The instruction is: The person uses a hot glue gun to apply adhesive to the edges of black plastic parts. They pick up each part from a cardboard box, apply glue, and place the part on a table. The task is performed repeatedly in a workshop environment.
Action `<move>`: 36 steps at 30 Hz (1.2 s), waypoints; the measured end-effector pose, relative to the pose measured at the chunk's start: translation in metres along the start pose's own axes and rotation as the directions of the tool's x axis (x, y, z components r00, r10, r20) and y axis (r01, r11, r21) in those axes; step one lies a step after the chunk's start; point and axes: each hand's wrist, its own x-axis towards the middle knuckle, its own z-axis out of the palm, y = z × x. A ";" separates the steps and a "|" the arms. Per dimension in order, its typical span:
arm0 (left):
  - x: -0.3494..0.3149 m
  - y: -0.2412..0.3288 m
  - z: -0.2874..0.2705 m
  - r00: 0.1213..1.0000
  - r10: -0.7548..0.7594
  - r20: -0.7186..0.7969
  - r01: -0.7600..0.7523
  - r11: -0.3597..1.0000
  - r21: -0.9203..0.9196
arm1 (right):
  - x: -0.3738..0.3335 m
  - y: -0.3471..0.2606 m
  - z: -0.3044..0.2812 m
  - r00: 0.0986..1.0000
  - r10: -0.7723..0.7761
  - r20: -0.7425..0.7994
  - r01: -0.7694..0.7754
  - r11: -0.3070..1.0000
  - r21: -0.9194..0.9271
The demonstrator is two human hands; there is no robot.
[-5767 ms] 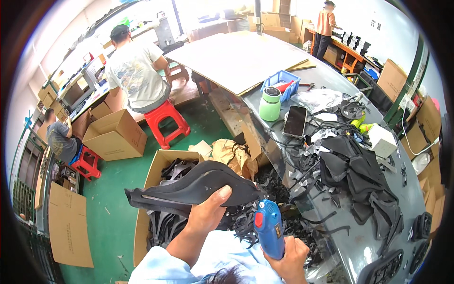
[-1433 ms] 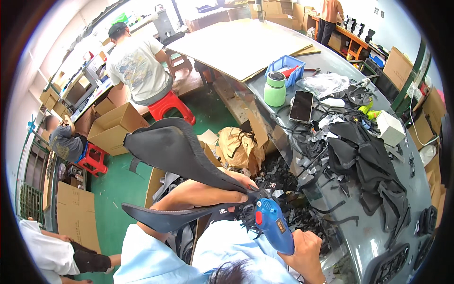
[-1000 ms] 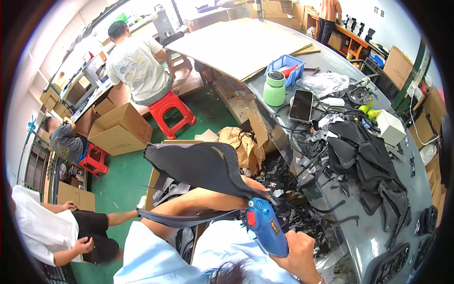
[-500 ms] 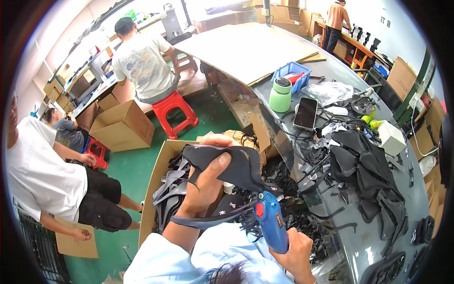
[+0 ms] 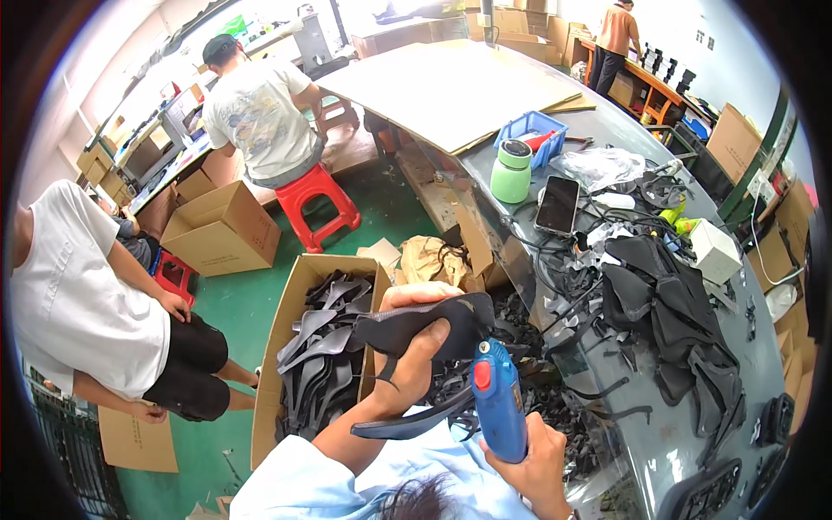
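Observation:
Near the middle, my left hand [image 5: 406,360] grips a curved black moulded piece [image 5: 451,328], thumb on its near face and fingers behind its upper edge. A narrow black strip [image 5: 414,423] hangs below that hand, crossing toward the tool. My right hand [image 5: 537,459] is closed round the lower end of a blue handheld power tool [image 5: 500,407] with a red button. The tool stands tilted, its head at the right underside of the black piece; whether they touch I cannot tell. Several similar black pieces [image 5: 325,347] fill a cardboard box [image 5: 279,373] at my left.
At the right, a grey table [image 5: 607,477] carries black pieces [image 5: 663,303], a phone [image 5: 557,205], a green flask [image 5: 511,173], a blue basket [image 5: 555,147] and a white block [image 5: 716,251]. Black scraps [image 5: 572,416] lie below its edge. A person [image 5: 95,303] stands at left; another sits on a red stool [image 5: 316,208].
My left hand and the black piece have shifted right and slightly down, uncovering more of the box. The tool's head sits slightly further right. The person at left has moved nearer.

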 end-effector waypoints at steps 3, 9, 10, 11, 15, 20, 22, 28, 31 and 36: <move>-0.004 -0.003 0.001 1.000 0.018 0.022 -0.017 0.999 -0.032 | 0.001 0.000 0.001 1.000 0.009 -0.007 -0.009 0.999 0.036; -0.008 0.001 0.002 0.998 -0.049 0.034 0.048 0.999 0.017 | 0.004 -0.005 0.000 0.999 -0.028 -0.031 0.028 1.000 -0.014; -0.007 0.004 0.001 0.996 -0.078 0.039 0.076 0.995 0.062 | 0.005 -0.004 -0.001 0.999 -0.040 -0.032 0.038 0.998 -0.051; -0.006 0.007 0.000 0.993 -0.108 0.042 0.103 0.989 0.108 | 0.005 -0.003 -0.002 0.998 -0.056 -0.043 0.052 0.995 -0.091; -0.001 0.025 -0.002 0.931 -0.358 0.067 0.338 0.917 0.210 | 0.005 -0.003 -0.004 0.992 -0.111 -0.061 0.094 0.967 -0.236; 0.009 0.029 -0.003 0.901 -0.387 0.197 0.284 0.868 0.407 | 0.002 0.000 -0.003 0.990 -0.133 -0.056 0.111 0.952 -0.284; 0.015 0.035 -0.002 0.833 -0.485 0.265 0.330 0.822 0.464 | 0.002 -0.002 -0.005 0.990 -0.135 -0.037 0.121 0.959 -0.257; 0.017 0.030 -0.011 0.727 -0.550 0.411 0.250 0.770 0.587 | 0.004 -0.007 -0.006 0.990 -0.141 -0.024 0.136 0.979 -0.150; 0.022 0.025 -0.019 0.633 -0.538 0.556 -0.020 0.707 0.707 | 0.006 -0.009 -0.008 0.987 -0.160 -0.013 0.156 0.977 -0.149; 0.020 0.028 -0.016 0.402 -0.763 0.507 0.142 0.599 0.788 | 0.013 -0.007 -0.017 0.982 -0.151 -0.113 0.134 0.980 -0.146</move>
